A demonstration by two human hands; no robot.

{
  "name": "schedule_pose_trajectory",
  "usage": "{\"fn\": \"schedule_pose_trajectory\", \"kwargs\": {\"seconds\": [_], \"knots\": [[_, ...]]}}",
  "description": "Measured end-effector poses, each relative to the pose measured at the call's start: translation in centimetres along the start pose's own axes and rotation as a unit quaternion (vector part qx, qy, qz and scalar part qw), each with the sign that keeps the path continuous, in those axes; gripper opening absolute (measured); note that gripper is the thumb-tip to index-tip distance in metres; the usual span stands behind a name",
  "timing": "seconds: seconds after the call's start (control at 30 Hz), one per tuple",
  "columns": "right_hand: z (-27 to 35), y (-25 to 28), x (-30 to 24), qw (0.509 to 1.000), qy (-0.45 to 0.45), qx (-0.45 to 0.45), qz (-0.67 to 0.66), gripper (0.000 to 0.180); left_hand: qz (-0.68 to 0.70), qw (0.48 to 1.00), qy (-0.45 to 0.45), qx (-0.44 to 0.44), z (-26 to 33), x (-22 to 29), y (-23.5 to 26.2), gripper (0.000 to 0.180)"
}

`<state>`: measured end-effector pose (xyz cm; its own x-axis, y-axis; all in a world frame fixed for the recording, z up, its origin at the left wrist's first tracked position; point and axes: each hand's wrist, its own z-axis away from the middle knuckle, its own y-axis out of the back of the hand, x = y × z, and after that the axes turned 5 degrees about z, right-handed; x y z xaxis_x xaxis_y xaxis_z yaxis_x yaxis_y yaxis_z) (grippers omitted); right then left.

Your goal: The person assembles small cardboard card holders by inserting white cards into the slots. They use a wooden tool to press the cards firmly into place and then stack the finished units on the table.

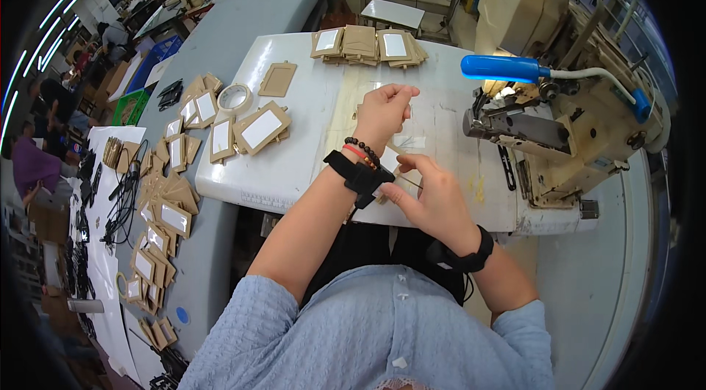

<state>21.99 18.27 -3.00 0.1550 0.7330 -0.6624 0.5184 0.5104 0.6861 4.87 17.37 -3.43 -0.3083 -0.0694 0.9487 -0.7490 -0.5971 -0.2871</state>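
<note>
My left hand is over the white sewing table, its fingers curled together; whatever they may hold is too small to make out. That wrist carries a black strap, a red band and a dark bead bracelet. Close beside the strap is my right hand, thumb and forefinger bent toward each other around a thin piece I cannot name. A tan card holder with a white window shows partly from behind my left wrist, near the right fingertips.
The sewing machine with a blue-handled lever stands at right. Stacked tan card holders sit at the far edge; others lie left, near a tape roll. A grey side table bears many more. Several people are far left.
</note>
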Motion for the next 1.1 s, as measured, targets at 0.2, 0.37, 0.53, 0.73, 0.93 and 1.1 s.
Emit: {"fn": "schedule_pose_trajectory", "kwargs": {"seconds": [0.2,0.37,0.53,0.73,0.93,1.1], "knots": [[0.0,-2.2,2.3,0.92,-0.084,-0.146,-0.355,0.051,0.166,0.984,0.023,-0.053,1.0,0.5,-0.7,0.027],[0.2,-1.0,1.3,0.892,-0.115,-0.191,-0.394,0.039,-0.034,0.98,-0.197,-0.014,1.0,-1.0,-1.3,0.021],[0.7,-1.0,1.3,0.887,-0.139,-0.202,-0.391,0.036,-0.192,0.938,-0.286,0.023,1.8,-1.7,-1.0,0.016],[1.6,-1.9,1.0,0.892,-0.131,-0.197,-0.384,0.036,-0.201,0.919,-0.34,-0.002,3.0,-1.8,-1.8,0.016],[2.5,-2.7,1.3,0.897,-0.158,-0.212,-0.353,0.037,-0.172,0.949,-0.262,0.02,3.6,-2.4,-1.1,0.019],[2.8,-3.6,1.7,0.896,-0.147,-0.194,-0.371,0.039,-0.311,0.847,-0.432,0.005,3.9,-2.7,-1.2,0.013]]}}
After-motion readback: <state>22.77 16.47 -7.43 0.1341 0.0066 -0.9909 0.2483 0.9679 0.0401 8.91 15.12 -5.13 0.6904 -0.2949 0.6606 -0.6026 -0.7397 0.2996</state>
